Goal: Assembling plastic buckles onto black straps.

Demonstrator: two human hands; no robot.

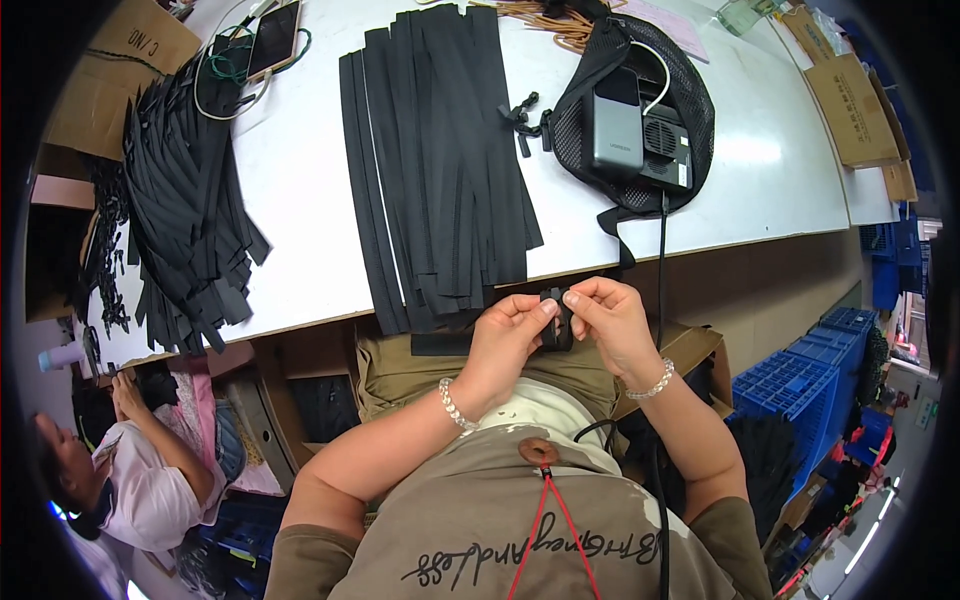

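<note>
In front of my waist, just below the table's front edge, my left hand and my right hand meet. Thumbs and forefingers of both pinch a small black piece; its exact kind is too small and covered to tell. A black strip hangs beneath it between the hands. Close beyond them lies a thick pile of long black strips that look like zipper tape, their near ends reaching over the edge. Several small black knotted parts lie to the right of the pile.
On the white table are a black mesh bag carrying a power bank, another black strip heap and a phone. A black cable runs down to me. Blue crates stand right; a co-worker sits left.
</note>
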